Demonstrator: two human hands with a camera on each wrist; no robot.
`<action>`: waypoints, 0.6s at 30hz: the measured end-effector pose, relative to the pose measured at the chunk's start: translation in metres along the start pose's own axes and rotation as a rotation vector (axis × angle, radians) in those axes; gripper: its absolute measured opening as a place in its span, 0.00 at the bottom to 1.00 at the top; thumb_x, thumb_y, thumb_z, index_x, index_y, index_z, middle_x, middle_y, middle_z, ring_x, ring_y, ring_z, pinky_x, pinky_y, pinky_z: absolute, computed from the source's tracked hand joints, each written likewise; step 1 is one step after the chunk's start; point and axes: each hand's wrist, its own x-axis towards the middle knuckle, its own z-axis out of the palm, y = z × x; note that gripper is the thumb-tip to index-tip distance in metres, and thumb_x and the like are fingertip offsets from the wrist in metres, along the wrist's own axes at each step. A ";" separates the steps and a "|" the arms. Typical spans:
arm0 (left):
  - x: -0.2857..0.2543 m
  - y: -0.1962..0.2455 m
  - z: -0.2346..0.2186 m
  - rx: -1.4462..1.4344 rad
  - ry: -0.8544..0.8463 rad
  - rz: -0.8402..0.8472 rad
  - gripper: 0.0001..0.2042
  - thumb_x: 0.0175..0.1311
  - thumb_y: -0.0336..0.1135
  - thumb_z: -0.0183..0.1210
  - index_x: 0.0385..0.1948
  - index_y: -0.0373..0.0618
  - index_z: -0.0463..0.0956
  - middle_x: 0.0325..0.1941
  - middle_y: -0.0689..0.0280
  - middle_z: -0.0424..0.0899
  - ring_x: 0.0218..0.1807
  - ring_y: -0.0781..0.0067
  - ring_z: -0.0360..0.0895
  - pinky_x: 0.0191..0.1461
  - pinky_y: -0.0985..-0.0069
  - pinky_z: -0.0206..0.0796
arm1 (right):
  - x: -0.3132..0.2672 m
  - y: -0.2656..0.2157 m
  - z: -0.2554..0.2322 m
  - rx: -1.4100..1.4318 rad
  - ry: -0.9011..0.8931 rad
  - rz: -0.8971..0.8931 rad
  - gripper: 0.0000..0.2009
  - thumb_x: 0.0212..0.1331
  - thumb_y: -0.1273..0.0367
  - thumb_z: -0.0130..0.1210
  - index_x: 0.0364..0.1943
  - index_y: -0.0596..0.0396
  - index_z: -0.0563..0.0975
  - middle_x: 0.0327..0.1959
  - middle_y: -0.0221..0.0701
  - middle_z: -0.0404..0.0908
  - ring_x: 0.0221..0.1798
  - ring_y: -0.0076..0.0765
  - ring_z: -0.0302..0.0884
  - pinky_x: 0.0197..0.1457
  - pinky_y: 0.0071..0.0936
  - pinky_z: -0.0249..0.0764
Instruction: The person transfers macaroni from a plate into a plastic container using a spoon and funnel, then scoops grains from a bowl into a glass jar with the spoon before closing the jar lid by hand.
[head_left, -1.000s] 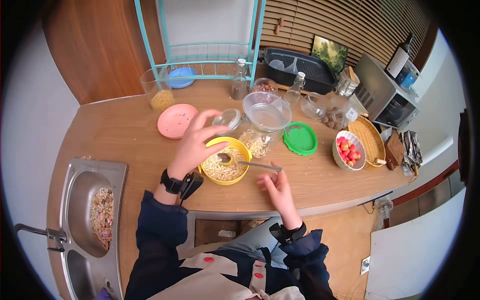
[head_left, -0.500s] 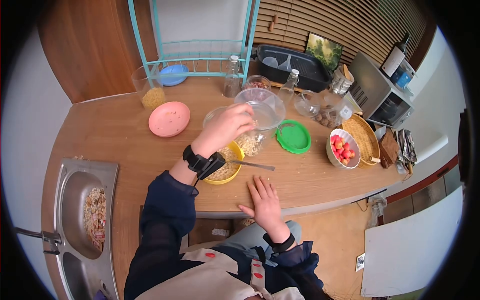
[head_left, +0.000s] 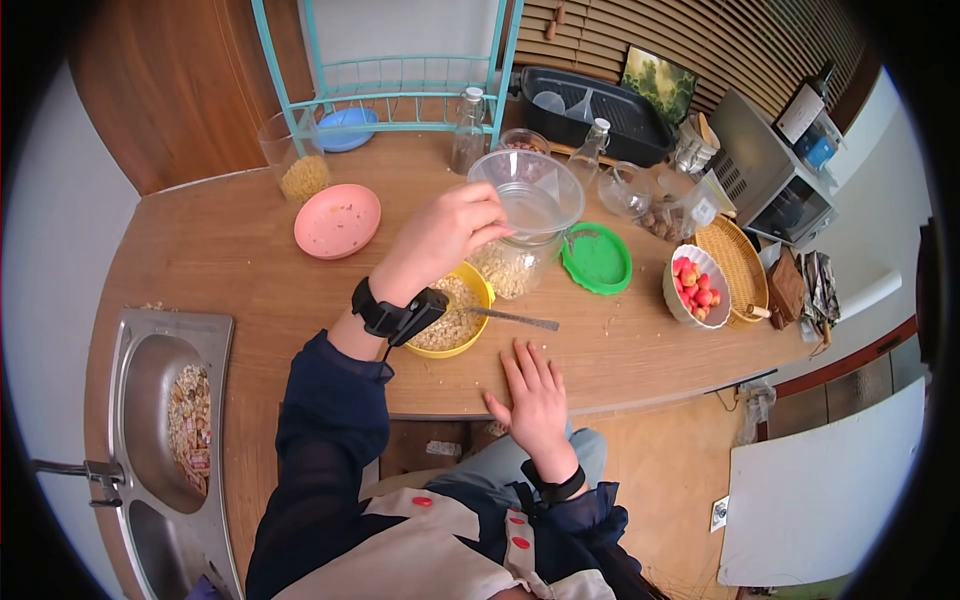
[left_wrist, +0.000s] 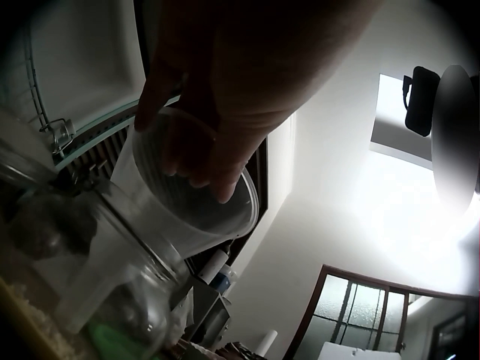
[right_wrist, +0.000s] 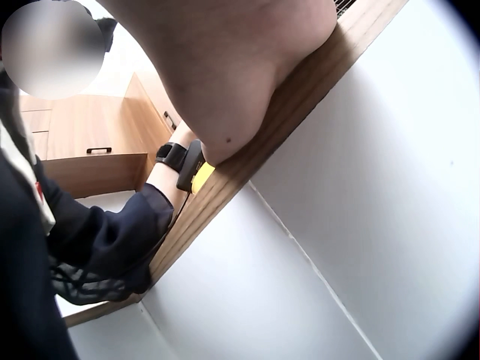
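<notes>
In the head view my left hand (head_left: 440,240) grips the near-left rim of a large clear funnel (head_left: 535,185), seated over a glass jar (head_left: 515,268) holding pale flakes. The left wrist view shows curled fingers inside the funnel (left_wrist: 214,225) and the thumb over its rim. Under the left wrist, a yellow bowl (head_left: 486,290) contains flakes and a spoon (head_left: 525,319), whose handle points right. My right hand (head_left: 538,412) lies flat with spread fingers on the wooden counter (head_left: 620,365) near its front edge, holding nothing. Its fingers are hidden in the right wrist view.
A pink plate (head_left: 338,222) is at left, a green lid (head_left: 597,258) right of the jar. Bowl of red fruit (head_left: 697,288) and wicker basket (head_left: 745,268) stand farther right. Bottles (head_left: 468,135), a black pan (head_left: 600,115) and a teal rack (head_left: 400,127) line the back.
My left hand has moved from over the yellow bowl up and right to the funnel. My right hand has left the spoon handle and come down flat on the counter.
</notes>
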 end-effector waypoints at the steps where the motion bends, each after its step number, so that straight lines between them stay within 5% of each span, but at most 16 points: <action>1: 0.000 0.001 -0.001 0.003 0.004 0.012 0.06 0.49 0.29 0.59 0.26 0.35 0.75 0.30 0.62 0.75 0.33 0.63 0.74 0.36 0.73 0.66 | 0.000 0.000 0.000 0.000 0.001 0.000 0.27 0.50 0.52 0.52 0.52 0.51 0.70 0.58 0.36 0.65 0.62 0.41 0.60 0.59 0.43 0.56; 9: 0.000 0.001 -0.002 0.026 0.017 0.018 0.06 0.50 0.29 0.59 0.25 0.35 0.75 0.30 0.62 0.75 0.33 0.62 0.73 0.36 0.72 0.66 | 0.000 0.000 0.000 0.009 -0.009 0.011 0.27 0.49 0.52 0.52 0.52 0.51 0.70 0.59 0.36 0.64 0.62 0.42 0.59 0.60 0.44 0.56; 11: -0.001 -0.003 -0.001 0.079 -0.146 -0.032 0.11 0.50 0.34 0.59 0.32 0.38 0.75 0.37 0.61 0.75 0.39 0.60 0.73 0.41 0.71 0.66 | 0.000 0.000 0.000 0.016 -0.018 0.008 0.27 0.49 0.52 0.52 0.52 0.51 0.70 0.59 0.36 0.64 0.62 0.42 0.59 0.60 0.44 0.56; 14: -0.003 0.004 -0.004 0.129 -0.010 0.080 0.17 0.50 0.37 0.60 0.41 0.42 0.73 0.46 0.61 0.72 0.47 0.60 0.71 0.48 0.71 0.64 | -0.001 0.000 -0.001 0.024 -0.028 0.002 0.27 0.49 0.52 0.52 0.52 0.51 0.69 0.59 0.36 0.64 0.62 0.42 0.58 0.60 0.45 0.55; 17: -0.008 0.018 -0.032 -0.022 -0.022 -0.110 0.22 0.49 0.38 0.62 0.48 0.45 0.70 0.52 0.60 0.68 0.53 0.61 0.68 0.53 0.72 0.62 | 0.003 0.004 -0.005 0.066 -0.045 0.003 0.28 0.49 0.55 0.54 0.53 0.54 0.67 0.58 0.41 0.64 0.61 0.44 0.59 0.61 0.45 0.54; 18: -0.012 0.018 -0.039 -0.053 0.020 -0.116 0.19 0.49 0.37 0.61 0.43 0.42 0.71 0.46 0.61 0.72 0.50 0.62 0.70 0.50 0.73 0.63 | 0.004 0.009 -0.007 0.198 -0.055 0.043 0.29 0.47 0.58 0.56 0.55 0.55 0.65 0.58 0.43 0.64 0.60 0.48 0.60 0.61 0.45 0.56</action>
